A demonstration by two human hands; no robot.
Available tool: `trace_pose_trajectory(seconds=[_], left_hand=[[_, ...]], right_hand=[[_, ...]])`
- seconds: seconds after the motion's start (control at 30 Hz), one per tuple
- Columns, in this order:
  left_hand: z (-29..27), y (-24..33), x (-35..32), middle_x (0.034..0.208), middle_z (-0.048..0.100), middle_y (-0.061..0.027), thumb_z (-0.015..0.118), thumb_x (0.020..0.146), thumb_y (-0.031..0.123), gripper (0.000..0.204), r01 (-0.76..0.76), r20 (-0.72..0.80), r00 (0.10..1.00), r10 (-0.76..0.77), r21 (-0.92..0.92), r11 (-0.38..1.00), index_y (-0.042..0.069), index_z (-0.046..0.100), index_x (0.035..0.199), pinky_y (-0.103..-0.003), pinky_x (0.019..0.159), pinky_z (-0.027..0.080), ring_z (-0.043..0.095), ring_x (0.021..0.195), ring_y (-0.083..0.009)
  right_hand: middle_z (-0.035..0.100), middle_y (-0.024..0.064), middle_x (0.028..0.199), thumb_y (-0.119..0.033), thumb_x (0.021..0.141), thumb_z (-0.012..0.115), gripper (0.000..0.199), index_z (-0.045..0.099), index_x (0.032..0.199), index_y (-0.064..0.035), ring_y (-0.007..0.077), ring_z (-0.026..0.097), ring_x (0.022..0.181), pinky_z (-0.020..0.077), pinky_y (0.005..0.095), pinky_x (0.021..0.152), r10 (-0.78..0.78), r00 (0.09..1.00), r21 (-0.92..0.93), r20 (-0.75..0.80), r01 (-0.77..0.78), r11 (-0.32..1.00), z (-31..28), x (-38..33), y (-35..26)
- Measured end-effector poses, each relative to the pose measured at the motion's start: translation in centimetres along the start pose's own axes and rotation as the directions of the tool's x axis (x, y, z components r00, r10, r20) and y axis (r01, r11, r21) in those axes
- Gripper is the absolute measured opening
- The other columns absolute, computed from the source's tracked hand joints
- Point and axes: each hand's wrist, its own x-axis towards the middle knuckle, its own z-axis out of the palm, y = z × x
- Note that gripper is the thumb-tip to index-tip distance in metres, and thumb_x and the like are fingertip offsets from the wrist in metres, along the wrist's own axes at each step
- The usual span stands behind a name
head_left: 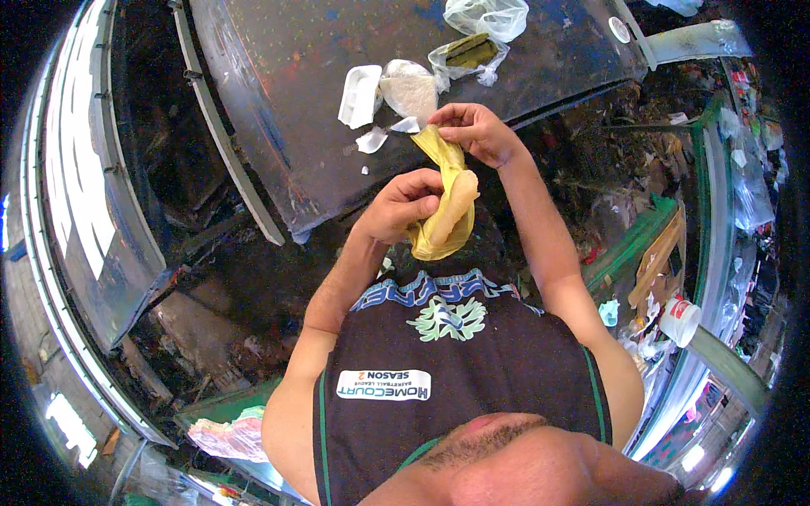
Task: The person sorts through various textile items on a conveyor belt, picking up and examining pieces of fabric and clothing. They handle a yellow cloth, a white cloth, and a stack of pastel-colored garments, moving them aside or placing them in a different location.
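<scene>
A limp yellow piece [435, 239], like a bag or a peel, hangs between my hands in front of my chest. Along it lies a long pale tan piece [458, 205]; I cannot tell its kind. My left hand [402, 205] pinches the yellow piece's side with thumb and curled fingers. My right hand [475, 132] grips its upper end with the fingertips, close to the table's near edge. Just beyond the right fingertips are a clear bag with pale contents [411, 91], a white foam tray [360, 97] and white broken bits [371, 140].
The dark, worn table [278, 93] spreads out ahead. Farther back on it are a clear bag with an olive-green item [472, 52], a crumpled clear bag [487, 18] and a round white disc [619, 30]. A white cup [680, 321] and scattered litter are at right.
</scene>
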Motion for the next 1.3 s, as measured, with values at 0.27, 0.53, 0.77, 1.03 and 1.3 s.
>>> trace_pose_trajectory(seconds=[0.27, 0.53, 0.77, 1.03, 1.3], left_hand=[[3.1, 1.1, 1.8, 0.108, 0.07, -0.0047, 0.068, 0.102, 0.021, 0.02, -0.101, -0.138, 0.987, 0.085, -0.114, 0.988, 0.008, 0.059, 0.114, -0.031, 0.084, 0.058, 0.069, 0.095, -0.014], [5.3, 0.8, 2.7, 0.112, 0.071, -0.0072, 0.059, 0.106, 0.036, 0.031, -0.157, -0.425, 0.899, 0.11, -0.075, 0.985, 0.009, 0.062, 0.121, -0.038, 0.083, 0.061, 0.071, 0.096, -0.0194], [5.5, 0.8, 2.8, 0.122, 0.071, -0.0083, 0.059, 0.105, 0.036, 0.041, -0.175, -0.278, 0.95, 0.143, -0.091, 0.98, 0.009, 0.061, 0.136, -0.039, 0.089, 0.061, 0.072, 0.103, -0.0201], [8.0, 2.3, 3.9, 0.129, 0.069, -0.0071, 0.063, 0.103, 0.036, 0.054, -0.163, -0.107, 0.984, 0.145, -0.195, 0.967, 0.005, 0.054, 0.146, -0.038, 0.095, 0.059, 0.07, 0.111, -0.0193], [8.0, 2.8, 2.8, 0.141, 0.063, -0.0098, 0.075, 0.096, 0.019, 0.07, -0.141, -0.028, 0.99, 0.139, -0.293, 0.946, 0.005, 0.043, 0.156, -0.042, 0.106, 0.054, 0.065, 0.125, -0.0233]], right_hand=[[0.075, 0.015, 0.108, -0.003, 0.094, 0.065, 0.026, 0.067, 0.121, -0.0006, 0.0253, 0.076, 0.096, 0.0622, 0.0394, 0.088, -0.066, 0.997, 0.448, -0.043, 0.079, 0.891, -0.2, -0.5, -0.3], [0.077, 0.0123, 0.106, -0.006, 0.097, 0.062, 0.026, 0.068, 0.122, -0.0055, 0.0264, 0.076, 0.097, 0.0591, 0.041, 0.092, -0.262, 0.952, 0.579, -0.155, 0.303, 0.757, -0.4, -1.8, -3.0], [0.077, 0.0131, 0.105, -0.006, 0.098, 0.062, 0.025, 0.066, 0.123, -0.0062, 0.0273, 0.076, 0.096, 0.0598, 0.0422, 0.092, -0.355, 0.92, 0.546, -0.167, 0.387, 0.743, -1.0, -2.6, -6.5], [0.076, 0.0136, 0.102, -0.005, 0.096, 0.064, 0.026, 0.064, 0.122, -0.0026, 0.0257, 0.075, 0.091, 0.0617, 0.0399, 0.084, -0.365, 0.924, 0.535, -0.117, 0.368, 0.76, 1.3, -0.7, -9.3], [0.075, 0.0154, 0.104, -0.004, 0.095, 0.065, 0.028, 0.063, 0.123, -0.0029, 0.0269, 0.076, 0.091, 0.0632, 0.0409, 0.083, -0.324, 0.946, 0.534, -0.03, 0.289, 0.794, 0.8, 2.3, -9.1]])
